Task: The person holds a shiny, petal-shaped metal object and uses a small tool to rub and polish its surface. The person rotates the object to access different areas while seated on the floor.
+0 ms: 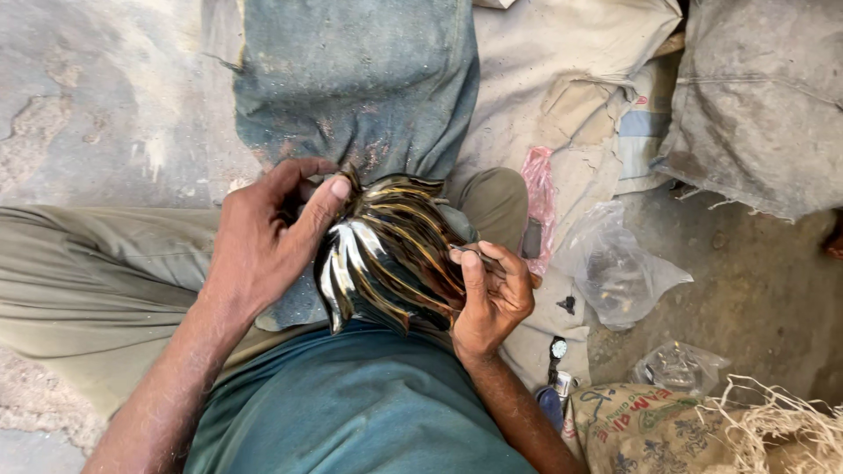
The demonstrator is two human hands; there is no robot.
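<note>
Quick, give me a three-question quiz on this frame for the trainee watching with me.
1. True or false: the left hand steadies the shiny ridged piece with its thumb on the top edge.
2. What does the right hand pinch? A) a thin tool B) a plastic bag C) a sack
3. The piece rests on the person's ____.

Key: 1 true. 2 A, the thin tool, its tip at the piece's right side. 3 lap, over a blue cloth.

Soft even daylight, sharp focus, glare on glossy metal piece [386, 254]
</note>
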